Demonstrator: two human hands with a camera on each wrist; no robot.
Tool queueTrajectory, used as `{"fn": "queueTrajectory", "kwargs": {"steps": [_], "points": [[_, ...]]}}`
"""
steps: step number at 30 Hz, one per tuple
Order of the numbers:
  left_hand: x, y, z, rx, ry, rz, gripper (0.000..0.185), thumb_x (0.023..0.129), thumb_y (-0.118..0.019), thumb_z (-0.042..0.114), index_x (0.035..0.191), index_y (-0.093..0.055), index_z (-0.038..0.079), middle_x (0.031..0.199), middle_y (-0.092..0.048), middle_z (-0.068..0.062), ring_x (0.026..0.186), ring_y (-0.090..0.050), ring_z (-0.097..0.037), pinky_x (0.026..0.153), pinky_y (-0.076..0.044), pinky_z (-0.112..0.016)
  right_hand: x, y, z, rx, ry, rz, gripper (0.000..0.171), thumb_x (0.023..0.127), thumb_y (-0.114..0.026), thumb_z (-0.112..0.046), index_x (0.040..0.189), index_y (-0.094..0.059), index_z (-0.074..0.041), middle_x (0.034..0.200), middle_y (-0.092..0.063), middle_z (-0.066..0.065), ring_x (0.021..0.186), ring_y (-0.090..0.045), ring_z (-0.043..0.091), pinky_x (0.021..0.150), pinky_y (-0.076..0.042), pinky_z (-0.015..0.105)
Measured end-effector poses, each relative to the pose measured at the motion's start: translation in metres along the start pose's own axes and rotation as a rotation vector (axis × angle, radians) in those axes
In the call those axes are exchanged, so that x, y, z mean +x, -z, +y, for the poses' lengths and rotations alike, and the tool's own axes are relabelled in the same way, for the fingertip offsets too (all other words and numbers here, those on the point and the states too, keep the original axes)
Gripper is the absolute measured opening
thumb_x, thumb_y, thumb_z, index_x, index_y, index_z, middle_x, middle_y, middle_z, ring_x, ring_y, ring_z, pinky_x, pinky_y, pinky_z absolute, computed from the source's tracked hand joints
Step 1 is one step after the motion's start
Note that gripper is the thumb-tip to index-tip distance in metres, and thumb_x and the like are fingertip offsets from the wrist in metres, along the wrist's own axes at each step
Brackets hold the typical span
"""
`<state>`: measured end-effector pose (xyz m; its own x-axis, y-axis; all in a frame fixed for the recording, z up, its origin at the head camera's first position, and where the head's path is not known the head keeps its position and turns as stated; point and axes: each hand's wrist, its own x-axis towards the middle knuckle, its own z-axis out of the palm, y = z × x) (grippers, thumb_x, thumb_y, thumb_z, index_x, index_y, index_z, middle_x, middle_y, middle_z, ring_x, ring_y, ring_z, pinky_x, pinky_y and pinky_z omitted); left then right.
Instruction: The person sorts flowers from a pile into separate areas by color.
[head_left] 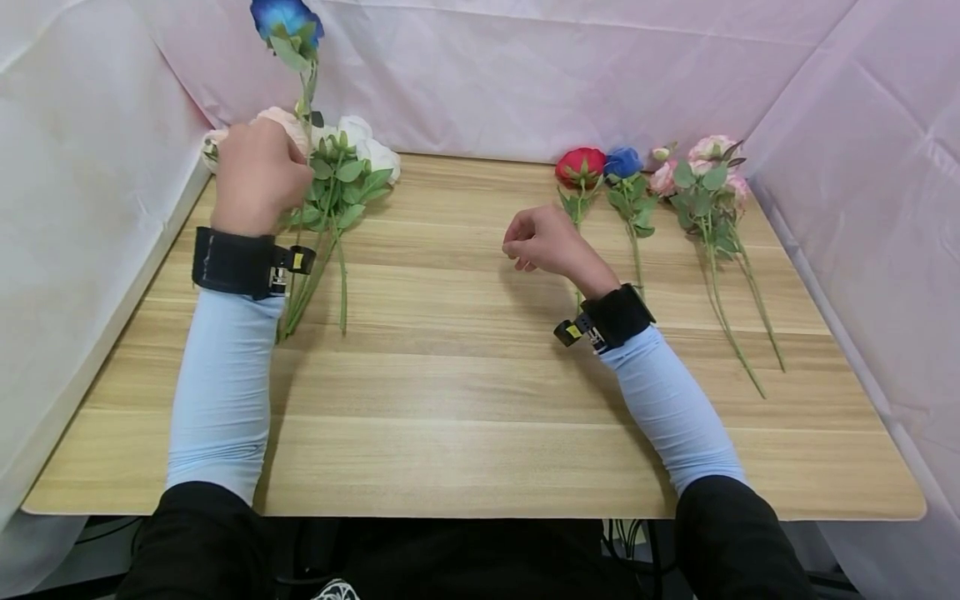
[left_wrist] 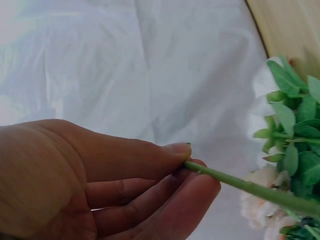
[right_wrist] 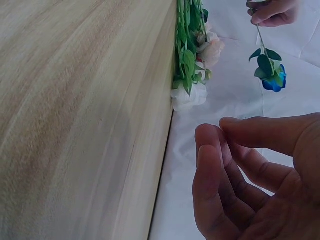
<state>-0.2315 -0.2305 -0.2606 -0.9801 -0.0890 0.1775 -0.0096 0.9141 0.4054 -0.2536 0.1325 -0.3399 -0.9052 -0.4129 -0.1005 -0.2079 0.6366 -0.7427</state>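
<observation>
My left hand (head_left: 258, 175) pinches the green stem (left_wrist: 250, 188) of a blue rose between thumb and fingers. The blue rose (head_left: 287, 23) stands upright, its bloom above the hand; the right wrist view shows the blue bloom (right_wrist: 273, 80) too. Below and beside that hand lies a bunch of white flowers (head_left: 371, 152) and pale pink flowers (head_left: 283, 125) with leafy stems. My right hand (head_left: 547, 240) hovers over the middle right of the table, fingers loosely curled, with nothing in it. Nearest to it lies a red rose (head_left: 580, 165), part of its stem hidden by the forearm.
Right of the red rose lie a darker blue rose (head_left: 623, 162) and pink flowers (head_left: 712, 150) on long stems. The wooden table (head_left: 450, 417) is bordered by white cloth (head_left: 525, 75) at the back and both sides.
</observation>
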Motion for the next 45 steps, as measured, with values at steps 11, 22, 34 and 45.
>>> {"fn": "queueTrajectory", "kwargs": {"steps": [11, 22, 34, 45], "points": [[-0.006, 0.008, 0.006, -0.008, -0.043, -0.006, 0.042, 0.080, -0.046, 0.000, 0.040, -0.049, 0.013, 0.038, -0.036, 0.008, 0.050, -0.037, -0.021, 0.070, -0.032, -0.038, 0.001, -0.002, 0.002, -0.018, 0.010, 0.000, 0.011, 0.097, -0.068, -0.012, 0.099, -0.071, -0.002, 0.099, -0.075, 0.024, 0.080, -0.075, 0.031, 0.066, -0.061, 0.029], [-0.007, -0.011, 0.030, -0.025, -0.178, -0.022, 0.033, 0.086, -0.054, 0.006, 0.056, -0.066, 0.008, 0.044, -0.051, 0.006, 0.056, -0.053, -0.020, 0.066, -0.037, -0.035, 0.000, -0.001, 0.001, -0.015, 0.016, 0.003, 0.011, 0.098, -0.067, -0.013, 0.099, -0.071, -0.003, 0.099, -0.074, 0.024, 0.079, -0.075, 0.031, 0.067, -0.062, 0.032], [-0.028, -0.029, 0.073, -0.145, -0.235, -0.184, 0.024, 0.100, -0.063, 0.017, 0.109, -0.078, 0.001, 0.096, -0.079, -0.019, 0.079, -0.076, -0.032, 0.097, -0.052, -0.050, -0.008, -0.002, -0.012, 0.082, 0.044, 0.025, 0.018, 0.101, -0.066, -0.020, 0.108, -0.069, -0.004, 0.099, -0.073, 0.023, 0.084, -0.075, 0.035, 0.074, -0.063, 0.039], [-0.043, -0.048, 0.106, -0.203, -0.334, -0.262, 0.021, 0.100, -0.065, 0.015, 0.111, -0.076, 0.002, 0.102, -0.080, -0.015, 0.073, -0.077, -0.023, 0.088, -0.058, -0.040, -0.015, -0.006, -0.028, 0.314, 0.156, 0.095, 0.027, 0.102, -0.067, -0.029, 0.109, -0.072, -0.003, 0.089, -0.073, 0.013, 0.075, -0.074, 0.022, 0.071, -0.063, 0.032]]}}
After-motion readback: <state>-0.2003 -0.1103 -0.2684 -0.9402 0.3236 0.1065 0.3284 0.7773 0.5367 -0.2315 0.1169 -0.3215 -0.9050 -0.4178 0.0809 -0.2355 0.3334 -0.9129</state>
